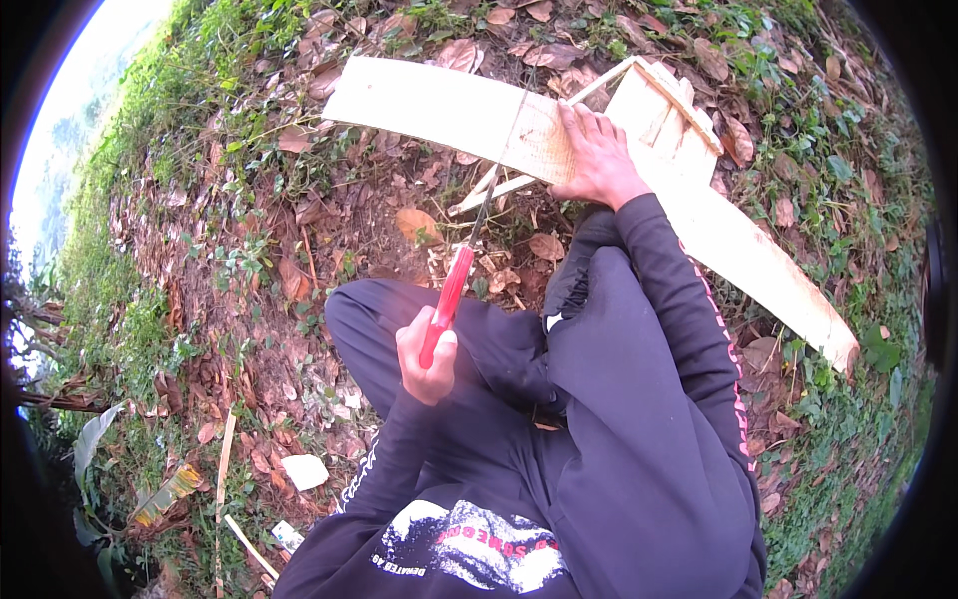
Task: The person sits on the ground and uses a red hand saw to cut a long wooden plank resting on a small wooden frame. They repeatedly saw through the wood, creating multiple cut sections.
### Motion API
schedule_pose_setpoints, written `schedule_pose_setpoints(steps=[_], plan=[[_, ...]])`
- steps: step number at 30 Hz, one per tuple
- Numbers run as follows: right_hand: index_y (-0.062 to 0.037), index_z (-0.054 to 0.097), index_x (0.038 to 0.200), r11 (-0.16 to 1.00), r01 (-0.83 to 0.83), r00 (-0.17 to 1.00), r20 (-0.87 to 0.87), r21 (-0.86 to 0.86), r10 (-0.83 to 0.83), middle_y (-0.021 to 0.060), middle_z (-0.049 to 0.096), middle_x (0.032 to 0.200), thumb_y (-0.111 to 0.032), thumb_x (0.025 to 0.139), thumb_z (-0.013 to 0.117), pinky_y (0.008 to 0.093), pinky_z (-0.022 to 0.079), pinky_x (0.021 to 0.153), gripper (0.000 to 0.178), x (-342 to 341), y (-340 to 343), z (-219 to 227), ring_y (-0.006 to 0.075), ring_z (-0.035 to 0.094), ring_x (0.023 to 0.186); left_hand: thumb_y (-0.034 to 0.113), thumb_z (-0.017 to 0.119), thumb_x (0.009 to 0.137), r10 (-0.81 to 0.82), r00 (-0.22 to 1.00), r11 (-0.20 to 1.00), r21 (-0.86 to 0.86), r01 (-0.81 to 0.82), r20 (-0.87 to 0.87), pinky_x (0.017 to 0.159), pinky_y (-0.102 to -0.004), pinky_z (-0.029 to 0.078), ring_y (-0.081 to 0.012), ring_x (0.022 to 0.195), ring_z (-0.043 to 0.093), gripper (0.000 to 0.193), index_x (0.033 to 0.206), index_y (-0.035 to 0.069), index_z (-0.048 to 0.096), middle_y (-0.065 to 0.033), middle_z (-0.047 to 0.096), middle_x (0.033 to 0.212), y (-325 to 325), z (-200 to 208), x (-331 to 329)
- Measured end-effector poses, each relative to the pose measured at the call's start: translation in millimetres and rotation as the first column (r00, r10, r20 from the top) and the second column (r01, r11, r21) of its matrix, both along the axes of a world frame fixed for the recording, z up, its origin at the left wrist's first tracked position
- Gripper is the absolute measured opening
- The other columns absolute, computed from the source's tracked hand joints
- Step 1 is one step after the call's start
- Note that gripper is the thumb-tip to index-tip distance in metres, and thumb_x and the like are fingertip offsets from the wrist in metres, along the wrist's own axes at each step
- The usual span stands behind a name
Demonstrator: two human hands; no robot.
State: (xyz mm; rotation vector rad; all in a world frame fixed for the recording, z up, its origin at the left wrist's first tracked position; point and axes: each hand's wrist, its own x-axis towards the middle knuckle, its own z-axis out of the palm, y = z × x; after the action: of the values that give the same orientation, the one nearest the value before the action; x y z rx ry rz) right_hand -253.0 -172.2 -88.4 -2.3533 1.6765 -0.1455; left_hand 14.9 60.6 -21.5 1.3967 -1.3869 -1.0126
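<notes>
My left hand point(427, 357) is closed around the red handle of a handsaw point(454, 290). Its thin dark blade runs away from me and lies across a long pale wooden plank point(424, 100). On the plank, just right of the blade, my right hand point(601, 160) presses down flat with the fingers stretched out. The plank looks bent by the lens and extends far to the right. It rests over a small wooden frame point(664, 110) made of pale boards and sticks, partly hidden beneath it.
My crossed legs point(639, 399) in dark trousers are close below the plank, with a dark shoe point(579, 265) near it. Dry leaves point(419, 228) and green plants cover the sloping ground. Thin wood strips point(225, 479) and a white piece point(304, 471) lie at the lower left.
</notes>
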Motion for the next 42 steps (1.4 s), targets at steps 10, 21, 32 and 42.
schedule_pose_setpoints(steps=[10, 21, 32, 42], plan=[[-0.0109, 0.011, 0.158, 0.997, 0.02, 0.999, -0.031, -0.079, -0.022, 0.0233, 0.032, 0.15, -0.033, 0.049, 0.079, 0.0515, 0.028, 0.114, 0.13, 9.7, 5.0, -0.2, 0.0424, 0.035, 0.136, 0.004, 0.06, 0.089, -0.005, 0.972, 0.956, -0.284, 0.074, 0.236, 0.052, -0.0355, 0.04, -0.0245, 0.054, 0.052, 0.01, 0.081, -0.002, 0.058, -0.0118, 0.059, 0.075, -139.0, -21.9, -56.9], [-0.0142, 0.011, 0.158, 0.996, 0.019, 1.0, 0.004, -0.091, -0.019, 0.025, 0.034, 0.149, -0.028, 0.049, 0.074, 0.0519, 0.027, 0.115, 0.127, 7.9, 8.1, -4.6, 0.0435, 0.036, 0.135, 0.002, 0.063, 0.083, 0.055, 0.988, 0.996, -0.083, -0.043, 0.145, 0.048, -0.0309, 0.042, -0.0196, 0.046, 0.054, 0.007, 0.084, -0.002, 0.057, -0.0089, 0.052, 0.056, -11.5, 5.1, -11.2], [-0.0132, 0.009, 0.158, 0.998, 0.019, 0.999, -0.029, -0.056, -0.021, 0.0252, 0.032, 0.15, -0.028, 0.049, 0.075, 0.052, 0.028, 0.115, 0.129, 11.1, 2.8, -1.4, 0.0429, 0.035, 0.136, -0.001, 0.062, 0.081, 0.183, 0.864, 0.751, -0.634, 0.185, 0.469, 0.053, -0.0377, 0.044, -0.028, 0.058, 0.056, 0.004, 0.078, -0.001, 0.059, -0.0128, 0.058, 0.073, -153.6, -34.6, -42.2], [-0.0117, 0.017, 0.157, 0.994, 0.009, 0.999, 0.052, -0.112, -0.003, 0.0233, 0.038, 0.146, -0.028, 0.045, 0.077, 0.053, 0.032, 0.111, 0.129, 5.7, 6.4, -9.8, 0.0421, 0.039, 0.133, -0.001, 0.062, 0.087, 0.002, 0.984, 0.995, -0.098, 0.016, 0.179, 0.058, -0.0283, 0.045, -0.0138, 0.067, 0.058, 0.009, 0.095, 0.0, 0.064, -0.0072, 0.06, 0.083, -50.3, -11.2, -14.3]])
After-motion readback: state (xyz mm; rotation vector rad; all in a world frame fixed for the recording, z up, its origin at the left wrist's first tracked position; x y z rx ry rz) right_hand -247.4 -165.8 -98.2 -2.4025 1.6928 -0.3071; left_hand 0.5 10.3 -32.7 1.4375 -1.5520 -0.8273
